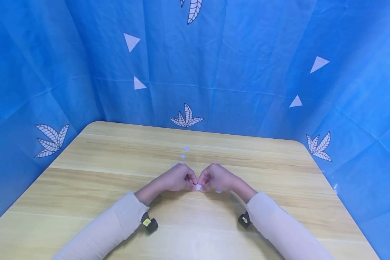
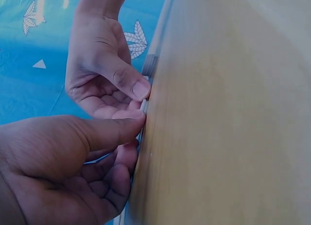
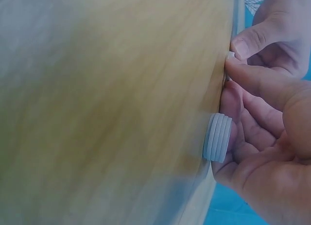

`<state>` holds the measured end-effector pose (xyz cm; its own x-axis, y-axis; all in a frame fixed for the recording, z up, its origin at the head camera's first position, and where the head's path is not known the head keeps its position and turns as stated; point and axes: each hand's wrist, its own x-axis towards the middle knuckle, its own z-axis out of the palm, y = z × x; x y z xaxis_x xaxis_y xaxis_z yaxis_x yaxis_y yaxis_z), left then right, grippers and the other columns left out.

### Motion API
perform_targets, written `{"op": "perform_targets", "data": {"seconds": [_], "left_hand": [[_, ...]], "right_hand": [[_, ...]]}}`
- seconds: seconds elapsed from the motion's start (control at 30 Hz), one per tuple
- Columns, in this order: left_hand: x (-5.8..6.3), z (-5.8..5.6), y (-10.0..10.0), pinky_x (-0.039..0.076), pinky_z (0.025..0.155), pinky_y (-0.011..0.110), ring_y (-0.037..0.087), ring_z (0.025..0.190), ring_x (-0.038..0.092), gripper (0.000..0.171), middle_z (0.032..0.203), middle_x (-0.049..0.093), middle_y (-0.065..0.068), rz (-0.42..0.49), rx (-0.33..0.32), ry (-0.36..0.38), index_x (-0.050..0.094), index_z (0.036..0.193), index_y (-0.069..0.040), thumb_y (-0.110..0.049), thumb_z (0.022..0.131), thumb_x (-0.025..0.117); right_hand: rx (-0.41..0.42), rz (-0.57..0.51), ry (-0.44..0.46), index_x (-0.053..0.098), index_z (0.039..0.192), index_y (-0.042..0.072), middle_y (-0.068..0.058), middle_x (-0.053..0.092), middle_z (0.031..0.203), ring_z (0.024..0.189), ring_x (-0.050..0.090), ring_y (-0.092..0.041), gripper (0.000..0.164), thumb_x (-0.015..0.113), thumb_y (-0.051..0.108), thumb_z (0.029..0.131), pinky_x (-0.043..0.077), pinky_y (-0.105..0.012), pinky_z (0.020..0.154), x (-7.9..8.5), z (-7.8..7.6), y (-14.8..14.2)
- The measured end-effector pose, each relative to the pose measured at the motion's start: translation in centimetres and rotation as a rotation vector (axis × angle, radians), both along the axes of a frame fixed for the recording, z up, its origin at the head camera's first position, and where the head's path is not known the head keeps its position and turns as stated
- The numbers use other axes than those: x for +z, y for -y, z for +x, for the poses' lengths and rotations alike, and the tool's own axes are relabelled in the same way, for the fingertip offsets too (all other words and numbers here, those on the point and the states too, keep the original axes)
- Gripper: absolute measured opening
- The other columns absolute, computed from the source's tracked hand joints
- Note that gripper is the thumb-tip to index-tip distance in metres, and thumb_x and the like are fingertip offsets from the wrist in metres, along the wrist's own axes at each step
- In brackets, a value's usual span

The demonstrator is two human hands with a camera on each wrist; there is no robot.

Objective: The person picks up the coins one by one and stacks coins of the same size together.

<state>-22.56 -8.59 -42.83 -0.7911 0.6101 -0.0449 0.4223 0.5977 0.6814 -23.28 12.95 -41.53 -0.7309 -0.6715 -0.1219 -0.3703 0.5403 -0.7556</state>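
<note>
My left hand (image 1: 178, 177) and right hand (image 1: 218, 177) meet thumb to thumb low over the wooden table (image 1: 195, 220). Between their fingertips they pinch a small white disc (image 1: 198, 187), one hand on each side. Edge-on, a sliver of this disc (image 2: 144, 106) shows between the two thumbs in the left wrist view. Right beside my right hand's curled fingers stands a short stack of white discs (image 3: 217, 137), partly covered by that hand in the head view.
Farther back on the table lie a white disc (image 1: 186, 148) and another disc (image 1: 182, 156), with more partly hidden behind my left hand. Blue curtains (image 1: 247, 54) printed with leaves and triangles hang around the table's back and sides. Dark wrist cameras (image 1: 149, 223) hang below both sleeves.
</note>
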Motion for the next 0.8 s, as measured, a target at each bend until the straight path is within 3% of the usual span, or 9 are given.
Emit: {"op": "perform_targets", "data": {"seconds": [0.33, 0.53, 0.8], "left_hand": [[1.2, -0.3, 0.2, 0.056, 0.070, 0.027, 0.010, 0.073, 0.064, 0.010, 0.077, 0.068, -0.008, -0.002, -0.031, 0.007, 0.077, 0.089, -0.011, -0.005, 0.084, 0.082], [2.0, -0.8, 0.7, 0.056, 0.074, 0.025, 0.011, 0.077, 0.065, 0.011, 0.081, 0.070, -0.006, -0.004, 0.018, 0.016, 0.076, 0.094, -0.007, -0.005, 0.085, 0.081], [2.5, -2.5, 1.7, 0.056, 0.074, 0.026, 0.013, 0.077, 0.065, 0.010, 0.083, 0.069, -0.003, -0.026, 0.081, -0.011, 0.076, 0.097, -0.005, -0.006, 0.088, 0.079]], "right_hand": [[-0.008, 0.013, 0.000, 0.077, 0.089, 0.006, 0.002, 0.072, 0.078, 0.074, 0.067, -0.012, 0.014, 0.084, -0.001, 0.079, 0.057, -0.026, 0.071, -0.1, 0.0, 0.0], [-0.007, 0.017, -0.016, 0.077, 0.088, 0.007, 0.003, 0.073, 0.078, 0.075, 0.067, -0.011, 0.014, 0.086, 0.001, 0.078, 0.057, -0.025, 0.073, 0.0, 0.0, -0.1], [-0.006, 0.015, -0.016, 0.077, 0.088, 0.008, 0.003, 0.073, 0.080, 0.076, 0.067, -0.011, 0.015, 0.086, 0.002, 0.078, 0.057, -0.025, 0.074, 0.0, 0.1, -0.1]]}}
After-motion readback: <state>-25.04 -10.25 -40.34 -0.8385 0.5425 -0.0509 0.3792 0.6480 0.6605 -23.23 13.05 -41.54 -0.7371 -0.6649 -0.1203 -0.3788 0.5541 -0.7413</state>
